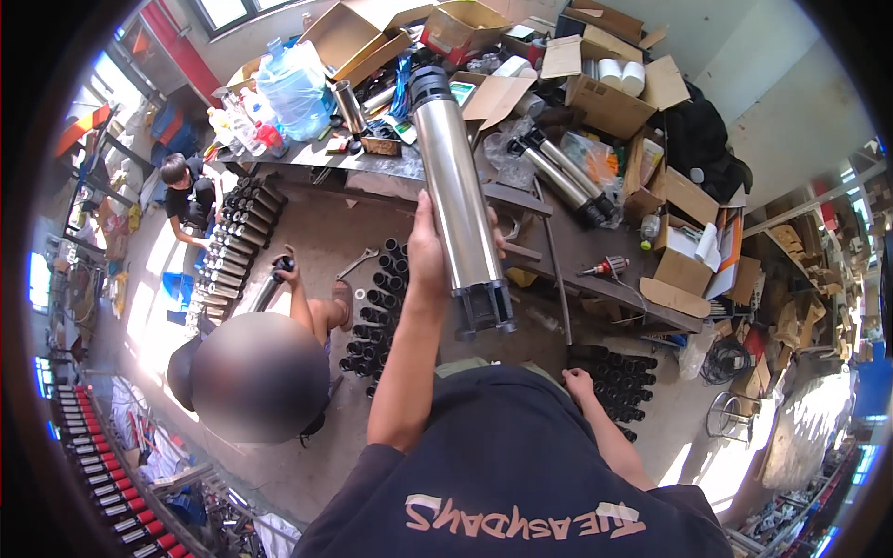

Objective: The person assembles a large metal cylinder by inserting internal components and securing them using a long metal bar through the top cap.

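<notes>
A long polished steel tube (456,177) with black fittings on both ends stands tilted in front of me. My left hand (430,249) is wrapped around its lower part, with fingertips showing on the far side. The slotted black end (484,312) points down toward me, and the capped end overlaps the workbench (395,167). Low at my right side is my right hand (579,383), away from the tube. Its fingers are partly hidden, and I cannot tell how they are bent. Black round parts (625,386) stand in rows on the floor beside it.
Cartons, a bagged water jug (296,98), more steel tubes (563,177) and a power tool (609,267) crowd the workbench. A co-worker (251,377) sits at left holding a tube, near black cylinders (372,321) and a wrench (357,263). Another person (191,200) crouches by rowed tubes (244,232).
</notes>
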`<state>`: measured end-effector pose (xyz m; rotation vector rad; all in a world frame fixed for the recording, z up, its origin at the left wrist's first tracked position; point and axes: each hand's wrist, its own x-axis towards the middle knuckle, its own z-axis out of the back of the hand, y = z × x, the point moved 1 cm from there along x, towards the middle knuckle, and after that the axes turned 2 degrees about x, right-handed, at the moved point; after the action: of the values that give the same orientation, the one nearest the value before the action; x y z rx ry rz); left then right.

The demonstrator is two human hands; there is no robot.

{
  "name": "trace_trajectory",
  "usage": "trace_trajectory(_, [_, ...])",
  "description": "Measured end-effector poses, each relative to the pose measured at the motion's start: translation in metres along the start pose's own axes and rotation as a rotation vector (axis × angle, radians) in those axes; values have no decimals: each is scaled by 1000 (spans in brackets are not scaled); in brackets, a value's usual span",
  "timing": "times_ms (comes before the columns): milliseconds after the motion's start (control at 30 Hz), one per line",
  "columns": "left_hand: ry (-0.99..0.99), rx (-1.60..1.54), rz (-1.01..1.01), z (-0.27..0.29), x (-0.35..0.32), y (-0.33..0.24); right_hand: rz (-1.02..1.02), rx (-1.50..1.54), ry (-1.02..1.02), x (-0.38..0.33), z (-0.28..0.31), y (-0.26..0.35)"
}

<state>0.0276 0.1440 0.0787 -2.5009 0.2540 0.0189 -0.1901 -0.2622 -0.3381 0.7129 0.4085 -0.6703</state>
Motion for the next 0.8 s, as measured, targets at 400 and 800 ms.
trace_trajectory(400, [33,128,-92,-3,-7,13,-119,-76,-12,-37,28,9])
trace_trajectory(800, [56,1353,-590,-48,-11,15,485,1027,-14,-125,199,315])
